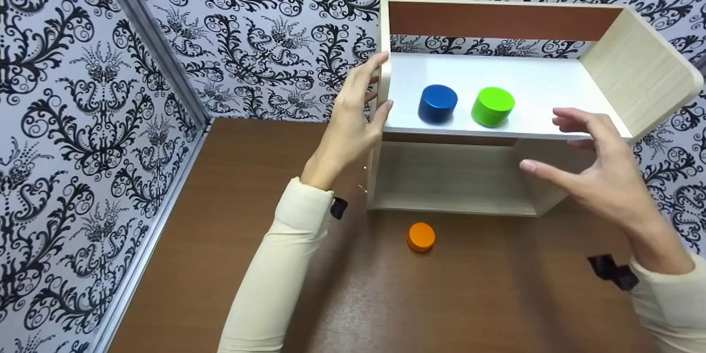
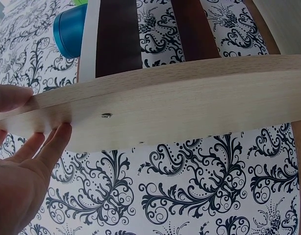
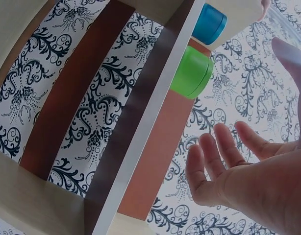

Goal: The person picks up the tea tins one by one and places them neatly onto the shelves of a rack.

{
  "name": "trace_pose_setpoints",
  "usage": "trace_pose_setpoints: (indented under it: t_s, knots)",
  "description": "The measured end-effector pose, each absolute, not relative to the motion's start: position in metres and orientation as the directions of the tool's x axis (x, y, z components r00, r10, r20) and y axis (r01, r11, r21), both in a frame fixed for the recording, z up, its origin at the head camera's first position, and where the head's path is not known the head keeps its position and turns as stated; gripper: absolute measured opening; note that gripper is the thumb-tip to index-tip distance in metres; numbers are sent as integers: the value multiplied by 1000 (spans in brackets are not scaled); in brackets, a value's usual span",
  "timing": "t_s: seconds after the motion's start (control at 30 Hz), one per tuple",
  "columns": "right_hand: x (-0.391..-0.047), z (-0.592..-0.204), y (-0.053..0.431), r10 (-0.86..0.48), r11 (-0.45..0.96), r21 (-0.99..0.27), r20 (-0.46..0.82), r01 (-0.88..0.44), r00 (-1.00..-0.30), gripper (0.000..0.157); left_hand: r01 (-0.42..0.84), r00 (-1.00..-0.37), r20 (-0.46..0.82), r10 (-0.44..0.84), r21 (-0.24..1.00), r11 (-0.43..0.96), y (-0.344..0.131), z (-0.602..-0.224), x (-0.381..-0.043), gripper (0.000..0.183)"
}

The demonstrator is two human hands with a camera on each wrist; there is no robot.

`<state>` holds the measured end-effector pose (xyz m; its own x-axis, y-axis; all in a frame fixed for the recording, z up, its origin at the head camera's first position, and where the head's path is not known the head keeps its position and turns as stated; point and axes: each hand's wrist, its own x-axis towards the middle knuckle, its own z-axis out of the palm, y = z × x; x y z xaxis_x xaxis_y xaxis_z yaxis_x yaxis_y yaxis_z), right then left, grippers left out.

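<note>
My left hand grips the left side panel of a small wooden shelf unit, its thumb on one face and its fingers on the other. On the white upper shelf board stand a blue cylinder and, to its right, a green cylinder. My right hand hovers in front of the board's right end, thumb and fingers spread with nothing between them. In the right wrist view the green cylinder is apart from the fingers. An orange cylinder sits on the table in front of the unit.
The brown table runs to a patterned wall at the back and a patterned panel on the left. Below the white board is a lower compartment. The unit's right side panel rises beyond my right hand.
</note>
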<state>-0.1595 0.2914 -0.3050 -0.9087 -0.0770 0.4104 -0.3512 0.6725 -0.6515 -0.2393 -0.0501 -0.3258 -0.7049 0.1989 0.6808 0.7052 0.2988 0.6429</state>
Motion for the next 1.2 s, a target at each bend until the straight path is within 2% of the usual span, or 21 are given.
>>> trace_pose_setpoints:
  t_s: [0.27, 0.67, 1.0, 1.2]
  knots:
    - [-149, -314, 291, -116, 663, -629, 450, -407, -885, 87, 702, -709, 677, 197, 650, 291, -49, -325, -239, 69]
    - [-141, -337, 282, -168, 616, -636, 470, -465, -866, 78, 691, -719, 668, 193, 655, 307, -49, -325, -239, 68]
    - [-134, -358, 277, -168, 590, -679, 426, -437, -889, 76, 696, -714, 674, 189, 654, 296, -48, -324, -238, 68]
    - [-131, -372, 277, -182, 590, -685, 404, -428, -897, 68, 690, -721, 668, 187, 663, 290, -48, -324, -237, 67]
